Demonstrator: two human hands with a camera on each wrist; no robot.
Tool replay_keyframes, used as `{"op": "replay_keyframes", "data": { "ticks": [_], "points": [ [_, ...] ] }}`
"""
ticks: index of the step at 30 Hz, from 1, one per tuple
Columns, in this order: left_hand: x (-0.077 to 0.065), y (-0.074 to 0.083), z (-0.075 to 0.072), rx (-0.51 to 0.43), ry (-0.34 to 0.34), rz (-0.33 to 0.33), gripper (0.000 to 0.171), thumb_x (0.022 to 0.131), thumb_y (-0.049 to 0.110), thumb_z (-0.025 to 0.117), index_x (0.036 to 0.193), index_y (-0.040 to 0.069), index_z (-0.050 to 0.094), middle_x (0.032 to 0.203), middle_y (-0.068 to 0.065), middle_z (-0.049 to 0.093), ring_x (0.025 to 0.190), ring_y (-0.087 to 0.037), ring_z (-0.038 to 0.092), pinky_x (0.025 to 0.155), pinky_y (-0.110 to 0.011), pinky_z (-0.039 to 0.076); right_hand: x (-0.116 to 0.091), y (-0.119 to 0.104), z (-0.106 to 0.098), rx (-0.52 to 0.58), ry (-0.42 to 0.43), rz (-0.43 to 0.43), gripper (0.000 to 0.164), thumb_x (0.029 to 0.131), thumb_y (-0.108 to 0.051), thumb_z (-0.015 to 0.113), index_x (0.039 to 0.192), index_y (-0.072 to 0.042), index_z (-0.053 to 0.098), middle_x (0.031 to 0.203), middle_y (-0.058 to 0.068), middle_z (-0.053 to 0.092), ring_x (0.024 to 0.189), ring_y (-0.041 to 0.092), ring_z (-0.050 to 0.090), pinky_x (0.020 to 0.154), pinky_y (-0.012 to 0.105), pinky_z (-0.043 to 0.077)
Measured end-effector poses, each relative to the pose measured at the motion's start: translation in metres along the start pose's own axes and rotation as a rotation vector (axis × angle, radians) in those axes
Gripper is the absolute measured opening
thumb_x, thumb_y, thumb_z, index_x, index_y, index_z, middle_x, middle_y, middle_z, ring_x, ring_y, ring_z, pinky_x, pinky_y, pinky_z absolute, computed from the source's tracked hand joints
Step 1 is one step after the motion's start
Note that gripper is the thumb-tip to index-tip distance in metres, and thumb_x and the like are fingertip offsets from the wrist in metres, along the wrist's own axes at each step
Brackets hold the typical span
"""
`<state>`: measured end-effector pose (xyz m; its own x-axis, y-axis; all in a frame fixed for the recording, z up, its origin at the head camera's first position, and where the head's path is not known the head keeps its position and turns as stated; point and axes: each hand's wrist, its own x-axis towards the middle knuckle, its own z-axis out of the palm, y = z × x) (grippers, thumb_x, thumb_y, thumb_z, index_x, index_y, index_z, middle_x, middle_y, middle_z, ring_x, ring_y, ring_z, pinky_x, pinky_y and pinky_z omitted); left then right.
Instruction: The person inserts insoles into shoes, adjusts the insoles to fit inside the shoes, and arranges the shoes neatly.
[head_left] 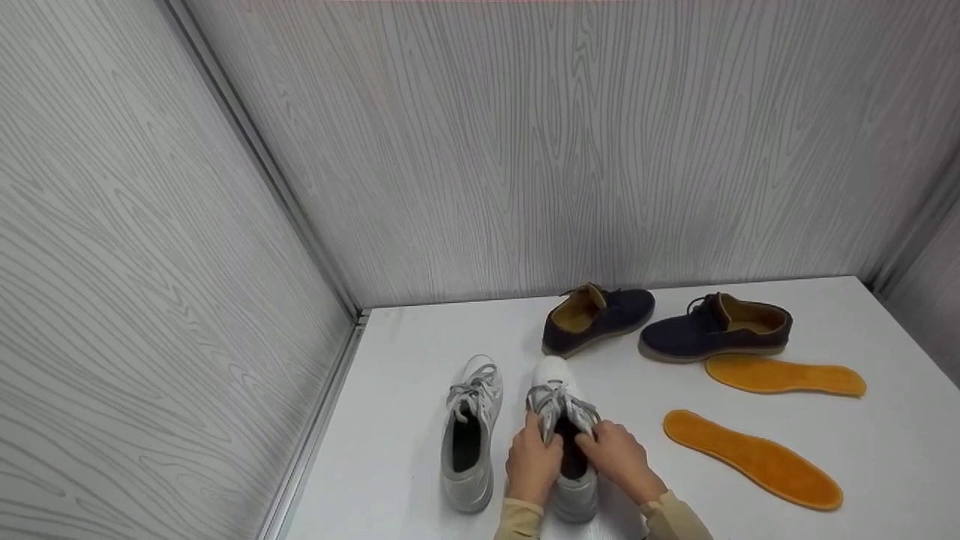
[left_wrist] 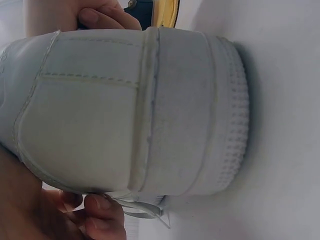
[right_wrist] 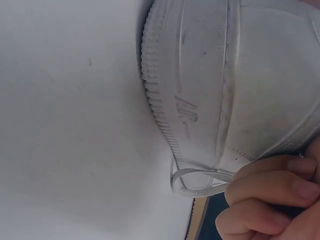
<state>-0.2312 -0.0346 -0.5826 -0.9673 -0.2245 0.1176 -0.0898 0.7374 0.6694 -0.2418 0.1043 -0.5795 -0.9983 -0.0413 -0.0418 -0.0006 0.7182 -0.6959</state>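
A white lace-up sneaker [head_left: 576,501] stands on the white table, toe pointing away from me. On its left side my left hand [head_left: 534,465] grips the collar beside the tongue, thumb at the shoe's opening. Opposite it, my right hand [head_left: 621,457] pinches the right edge of the opening, with curled fingers [right_wrist: 272,187] along the outside. Grey laces [head_left: 551,394] lie over the tongue. The left wrist view is filled by the sneaker's heel [left_wrist: 90,125], its sole down on the table. Left of it stands the matching white sneaker [head_left: 470,484], untouched.
Two navy shoes with tan linings, one on the left [head_left: 630,309] and one on the right [head_left: 682,337], stand near the back wall. To the right lie two orange insoles, a farther one [head_left: 787,376] and a nearer one [head_left: 757,461]. Grey wood-patterned panels [head_left: 562,150] enclose the table.
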Motion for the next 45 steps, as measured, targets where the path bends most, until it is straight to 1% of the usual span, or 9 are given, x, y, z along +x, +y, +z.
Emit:
{"op": "replay_keyframes", "data": {
  "ticks": [5, 8, 13, 18, 25, 31, 39, 42, 45],
  "points": [
    [-0.007, -0.002, -0.003, 0.046, 0.044, -0.023, 0.015, 0.078, 0.029, 0.067, 0.085, 0.021, 0.056, 0.080, 0.000, 0.067, 0.067, -0.025, 0.064, 0.052, -0.039, 0.043, -0.003, 0.004, 0.011, 0.102, 0.044, -0.053, 0.031, 0.085, -0.018, 0.057, 0.057, -0.011, 0.046, 0.054, -0.002, 0.043, 0.047, 0.013, 0.041, 0.045, 0.029, 0.034],
    [-0.008, -0.005, -0.003, 0.057, 0.066, 0.002, 0.013, 0.078, 0.028, 0.068, 0.081, 0.022, 0.057, 0.078, 0.001, 0.067, 0.066, -0.025, 0.064, 0.051, -0.039, 0.042, -0.005, 0.004, 0.015, 0.126, 0.057, -0.087, 0.031, 0.085, -0.014, 0.057, 0.056, -0.012, 0.046, 0.052, -0.003, 0.042, 0.046, 0.012, 0.040, 0.045, 0.028, 0.035],
    [-0.003, -0.004, -0.005, 0.108, 0.125, 0.139, 0.021, 0.077, 0.024, 0.068, 0.069, 0.020, 0.050, 0.065, -0.001, 0.061, 0.057, -0.029, 0.060, 0.046, -0.038, 0.038, -0.003, 0.004, 0.010, 0.093, 0.115, -0.132, 0.032, 0.084, -0.012, 0.057, 0.055, -0.012, 0.044, 0.052, -0.003, 0.040, 0.046, 0.012, 0.039, 0.044, 0.028, 0.034],
    [0.007, -0.001, -0.015, 0.251, 0.226, 0.274, 0.017, 0.075, 0.022, 0.069, 0.070, 0.014, 0.055, 0.062, -0.007, 0.061, 0.053, -0.030, 0.059, 0.044, -0.040, 0.039, 0.003, -0.004, 0.008, 0.073, 0.157, -0.207, 0.034, 0.084, -0.011, 0.057, 0.054, -0.013, 0.042, 0.050, -0.004, 0.038, 0.045, 0.012, 0.038, 0.044, 0.028, 0.033],
    [0.011, -0.008, -0.035, 0.390, 0.313, 0.338, 0.023, 0.071, 0.022, 0.074, 0.062, 0.010, 0.056, 0.056, -0.007, 0.057, 0.048, -0.029, 0.056, 0.042, -0.040, 0.038, 0.004, -0.019, 0.020, 0.115, 0.148, -0.240, 0.033, 0.085, -0.010, 0.056, 0.055, -0.013, 0.042, 0.051, -0.005, 0.039, 0.045, 0.011, 0.037, 0.045, 0.027, 0.033],
    [0.019, -0.015, -0.052, 0.396, 0.351, 0.291, 0.028, 0.068, 0.027, 0.077, 0.058, 0.011, 0.056, 0.054, -0.008, 0.057, 0.046, -0.029, 0.056, 0.040, -0.041, 0.038, 0.010, -0.034, 0.031, 0.169, 0.151, -0.249, 0.035, 0.086, -0.009, 0.055, 0.054, -0.014, 0.040, 0.050, -0.007, 0.037, 0.044, 0.009, 0.036, 0.044, 0.025, 0.032],
    [0.025, -0.027, -0.058, 0.396, 0.343, 0.102, 0.039, 0.062, 0.040, 0.082, 0.062, 0.007, 0.062, 0.056, -0.012, 0.058, 0.047, -0.030, 0.057, 0.041, -0.041, 0.041, 0.014, -0.040, 0.044, 0.191, 0.120, -0.257, 0.032, 0.087, -0.011, 0.053, 0.056, -0.013, 0.043, 0.052, -0.007, 0.039, 0.045, 0.008, 0.037, 0.044, 0.025, 0.033],
    [0.023, -0.030, -0.058, 0.379, 0.304, 0.016, 0.045, 0.062, 0.048, 0.079, 0.060, 0.007, 0.061, 0.056, -0.012, 0.059, 0.048, -0.032, 0.057, 0.041, -0.042, 0.040, 0.013, -0.037, 0.047, 0.187, 0.100, -0.237, 0.031, 0.087, -0.011, 0.053, 0.058, -0.012, 0.044, 0.053, -0.006, 0.040, 0.046, 0.009, 0.038, 0.043, 0.025, 0.033],
    [0.024, -0.032, -0.061, 0.353, 0.219, -0.075, 0.046, 0.061, 0.051, 0.074, 0.060, 0.008, 0.059, 0.058, -0.011, 0.059, 0.050, -0.031, 0.057, 0.041, -0.043, 0.039, 0.013, -0.035, 0.047, 0.161, 0.080, -0.241, 0.030, 0.088, -0.013, 0.053, 0.059, -0.012, 0.045, 0.053, -0.006, 0.040, 0.046, 0.009, 0.039, 0.043, 0.026, 0.033]
  ]
}}
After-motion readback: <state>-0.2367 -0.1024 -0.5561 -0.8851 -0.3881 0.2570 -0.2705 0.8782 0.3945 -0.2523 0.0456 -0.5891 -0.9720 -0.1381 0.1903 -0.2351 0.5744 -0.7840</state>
